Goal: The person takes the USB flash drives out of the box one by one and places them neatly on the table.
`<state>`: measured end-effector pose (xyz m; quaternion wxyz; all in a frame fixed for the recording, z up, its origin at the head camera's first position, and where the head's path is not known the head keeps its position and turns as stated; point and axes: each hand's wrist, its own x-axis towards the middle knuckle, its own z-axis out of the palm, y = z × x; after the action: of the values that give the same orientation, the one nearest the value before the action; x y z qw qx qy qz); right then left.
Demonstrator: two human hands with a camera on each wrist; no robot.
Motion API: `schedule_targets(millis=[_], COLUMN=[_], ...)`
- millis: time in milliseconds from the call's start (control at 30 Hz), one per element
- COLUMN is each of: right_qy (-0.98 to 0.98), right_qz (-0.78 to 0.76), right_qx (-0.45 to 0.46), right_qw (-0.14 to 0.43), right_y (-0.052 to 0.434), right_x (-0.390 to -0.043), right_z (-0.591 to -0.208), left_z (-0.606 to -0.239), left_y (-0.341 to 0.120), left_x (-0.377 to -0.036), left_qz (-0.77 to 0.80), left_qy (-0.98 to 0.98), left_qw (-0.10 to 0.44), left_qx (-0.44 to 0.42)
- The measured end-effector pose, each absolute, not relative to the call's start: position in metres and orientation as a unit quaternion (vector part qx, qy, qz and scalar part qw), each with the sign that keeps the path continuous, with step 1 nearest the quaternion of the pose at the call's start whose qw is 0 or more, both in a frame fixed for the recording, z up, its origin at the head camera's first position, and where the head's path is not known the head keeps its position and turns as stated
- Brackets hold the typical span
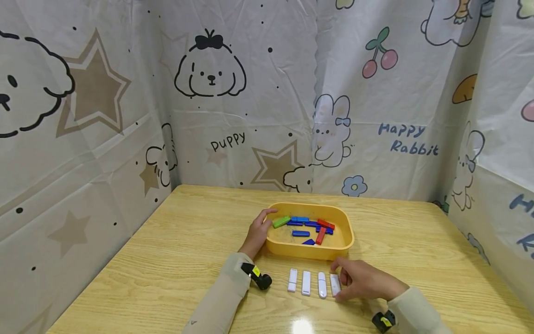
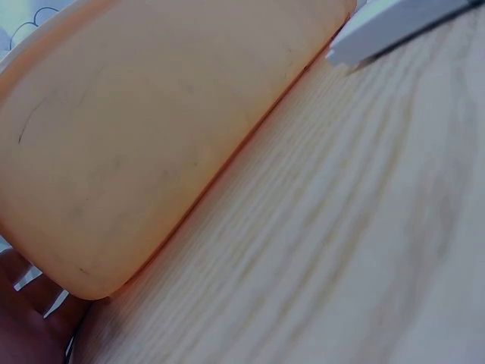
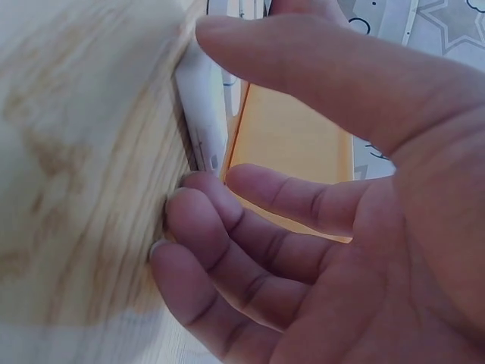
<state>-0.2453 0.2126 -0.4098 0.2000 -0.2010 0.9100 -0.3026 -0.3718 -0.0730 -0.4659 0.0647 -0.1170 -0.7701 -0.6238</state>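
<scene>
My left hand (image 1: 259,232) holds the left end of a yellow plastic bin (image 1: 308,252), with fingers at its rim. Behind the bin's corner, fingers (image 2: 42,292) of that hand show in the left wrist view. My right hand (image 1: 360,279) is at the right end of a row of white USB sticks. Its thumb and fingers bracket the two ends of the rightmost USB stick (image 1: 334,284), which lies on the table. To its left lie a rounded white stick (image 1: 322,285) and two rectangular ones, a middle stick (image 1: 306,283) and a leftmost stick (image 1: 292,280).
Inside the bin lie a green stick (image 1: 281,222), red sticks (image 1: 321,235) and several blue sticks (image 1: 301,234). A wood-grain table (image 1: 187,222) bears everything. Printed curtains (image 1: 250,116) enclose its back and sides.
</scene>
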Motion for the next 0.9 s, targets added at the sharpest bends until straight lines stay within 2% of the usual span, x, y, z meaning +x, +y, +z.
schedule_targets(millis=[400,667,900], right_qy=[0.914,0.916,0.916], right_qz=[-0.300,-0.293,-0.313], right_qx=[-0.212,-0.262,-0.252], right_qw=[0.172,0.077,-0.023], right_y=[0.213,0.216,0.213], right_x=[-0.248,-0.249,-0.258], right_z=[-0.405,-0.391,-0.379], left_z=[-0.466,-0.463,-0.467], left_y=[-0.075,-0.075,-0.076], left_x=[-0.373,-0.369,-0.371], left_qz=[-0.616,-0.620,-0.625], left_qy=[-0.777,-0.772,-0.770], left_qw=[0.070,0.060,0.058], left_qx=[-0.115,-0.123,-0.117])
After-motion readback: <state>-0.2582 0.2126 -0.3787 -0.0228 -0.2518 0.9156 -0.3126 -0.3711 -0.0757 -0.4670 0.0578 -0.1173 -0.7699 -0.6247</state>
